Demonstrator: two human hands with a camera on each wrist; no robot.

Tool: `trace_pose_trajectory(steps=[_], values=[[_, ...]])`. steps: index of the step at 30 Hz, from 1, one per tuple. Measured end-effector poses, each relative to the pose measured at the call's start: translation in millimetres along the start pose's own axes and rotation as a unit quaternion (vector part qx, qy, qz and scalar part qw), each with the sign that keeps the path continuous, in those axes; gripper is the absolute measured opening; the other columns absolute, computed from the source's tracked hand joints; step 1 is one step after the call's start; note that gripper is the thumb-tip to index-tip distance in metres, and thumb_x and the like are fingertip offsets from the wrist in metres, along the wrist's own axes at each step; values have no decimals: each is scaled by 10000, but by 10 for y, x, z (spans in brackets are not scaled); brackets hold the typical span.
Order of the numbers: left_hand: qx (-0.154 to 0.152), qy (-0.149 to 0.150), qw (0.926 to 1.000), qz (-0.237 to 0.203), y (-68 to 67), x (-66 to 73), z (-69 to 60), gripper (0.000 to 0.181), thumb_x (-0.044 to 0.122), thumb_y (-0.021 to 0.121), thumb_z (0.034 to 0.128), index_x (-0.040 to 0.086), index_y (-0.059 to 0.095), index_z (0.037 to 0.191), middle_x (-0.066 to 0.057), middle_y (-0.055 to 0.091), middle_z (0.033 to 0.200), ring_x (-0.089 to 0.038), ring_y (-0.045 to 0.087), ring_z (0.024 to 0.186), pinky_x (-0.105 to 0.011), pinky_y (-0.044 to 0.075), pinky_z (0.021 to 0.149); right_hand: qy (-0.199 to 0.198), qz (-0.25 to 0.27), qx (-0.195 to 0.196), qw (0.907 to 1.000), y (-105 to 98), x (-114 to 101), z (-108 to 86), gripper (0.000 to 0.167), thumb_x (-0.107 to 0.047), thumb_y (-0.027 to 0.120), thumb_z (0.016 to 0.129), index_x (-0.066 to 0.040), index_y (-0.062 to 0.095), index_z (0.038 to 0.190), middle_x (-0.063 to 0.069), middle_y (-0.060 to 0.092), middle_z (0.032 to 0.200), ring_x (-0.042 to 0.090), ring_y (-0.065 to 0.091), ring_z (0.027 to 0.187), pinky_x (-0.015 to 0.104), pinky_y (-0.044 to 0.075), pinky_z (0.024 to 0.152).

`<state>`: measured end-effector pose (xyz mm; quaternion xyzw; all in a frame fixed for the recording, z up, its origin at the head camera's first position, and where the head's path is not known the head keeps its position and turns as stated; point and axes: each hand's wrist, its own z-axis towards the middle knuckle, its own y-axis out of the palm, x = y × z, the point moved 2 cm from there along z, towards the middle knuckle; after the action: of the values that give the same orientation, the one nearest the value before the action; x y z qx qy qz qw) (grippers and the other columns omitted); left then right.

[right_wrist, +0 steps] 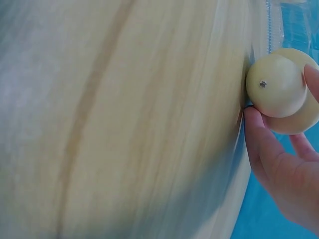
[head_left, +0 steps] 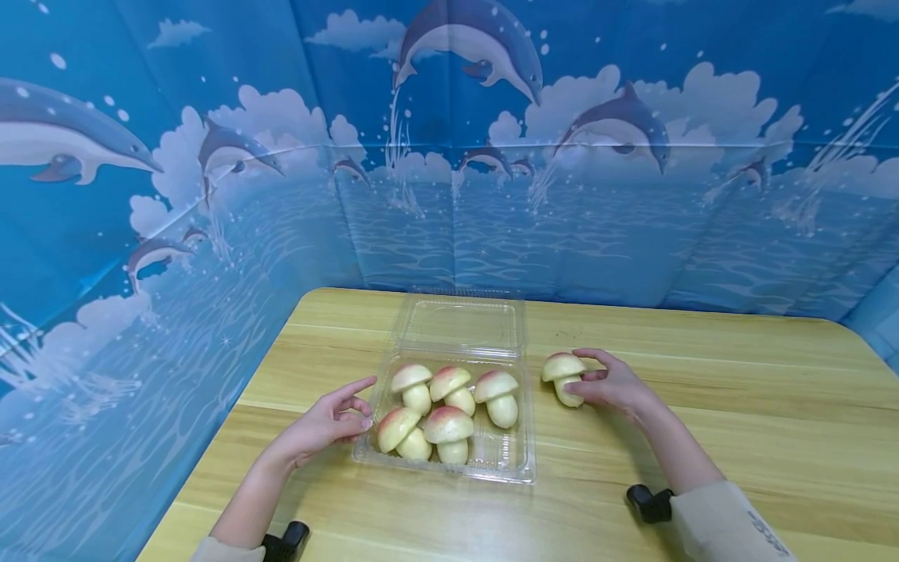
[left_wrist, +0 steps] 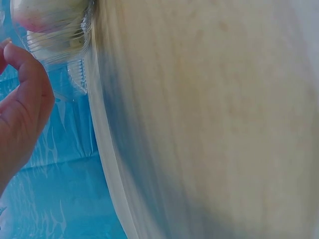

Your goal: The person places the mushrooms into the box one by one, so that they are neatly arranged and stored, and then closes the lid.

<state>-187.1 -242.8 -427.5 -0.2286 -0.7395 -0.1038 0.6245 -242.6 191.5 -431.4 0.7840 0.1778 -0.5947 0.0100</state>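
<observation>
A clear plastic clamshell box (head_left: 509,460) lies on the table with its lid (head_left: 463,324) folded back. Inside it several cream mushrooms with pink-tinged caps, such as this one (head_left: 449,429), fill the left and middle, one more (head_left: 499,398) lying to their right. To the right of the box, my right hand (head_left: 614,386) holds another mushroom (head_left: 562,375) between thumb and fingers, close to the tabletop. The right wrist view shows the round stem end of that mushroom (right_wrist: 276,84). My left hand (head_left: 326,421) rests at the box's left edge, index finger extended along it.
The wooden table (head_left: 758,406) extends to the right and in front of the box. A blue dolphin-print curtain (head_left: 562,234) hangs behind the table and along its left side. Black wrist devices (head_left: 649,503) sit on both wrists.
</observation>
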Motion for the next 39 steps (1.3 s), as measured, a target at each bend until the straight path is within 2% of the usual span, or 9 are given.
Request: trace_pose_trajectory(steps=[14,23,30,39], values=[[-13,16,10000,31,-10,-12,5,716,80,618,886,59,216,1477,-98,470,1013,-125,477,687,-226,430,617,-13,-14,-44,10000,46,-18,9,772,-115,702,829,11,234,1431,153,538,1036,142,585,817,289,506,715],[7,8,10000,28,-5,-8,-1,714,68,619,882,58,223,1475,-101,471,1008,-115,484,689,-221,436,622,61,45,24,10000,76,-12,-26,772,-123,708,826,11,245,1428,101,570,968,127,597,774,283,517,694],[32,36,9999,114,7,6,-3,708,60,612,884,39,220,1473,-107,472,1005,-109,494,690,-223,432,613,88,251,-74,9996,67,-16,-85,770,-144,712,824,2,251,1423,75,580,962,125,613,784,291,524,715],[23,9,10000,75,-4,-13,2,716,76,621,881,56,223,1475,-107,467,1018,-110,491,692,-222,432,618,-99,749,-358,9965,125,-86,-234,754,-74,687,830,21,224,1418,72,601,954,152,625,826,324,530,752]])
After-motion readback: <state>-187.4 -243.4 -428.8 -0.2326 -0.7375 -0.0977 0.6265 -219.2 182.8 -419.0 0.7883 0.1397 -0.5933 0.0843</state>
